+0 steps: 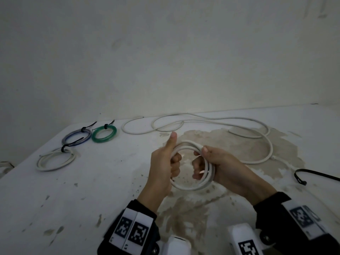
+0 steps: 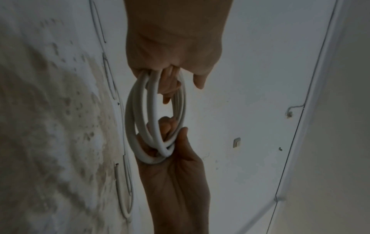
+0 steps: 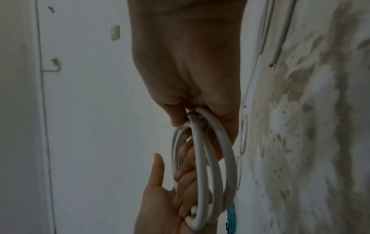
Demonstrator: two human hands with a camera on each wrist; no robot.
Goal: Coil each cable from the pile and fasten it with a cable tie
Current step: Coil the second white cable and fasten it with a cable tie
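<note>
Left hand (image 1: 162, 168) and right hand (image 1: 219, 165) each curl fingers round the white cable coil (image 1: 191, 186), held above the bench (image 1: 92, 190); no legible writing. Loose cable (image 1: 265, 157) trails right.

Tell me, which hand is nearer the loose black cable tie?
Right. The right hand grips the white coil just left of the black cable tie; the left hand is farther.

All three pictures are dim and gray. No strong shadows or glare show. The edges bend outward, and the wrist pictures look soft and blurry.
</note>
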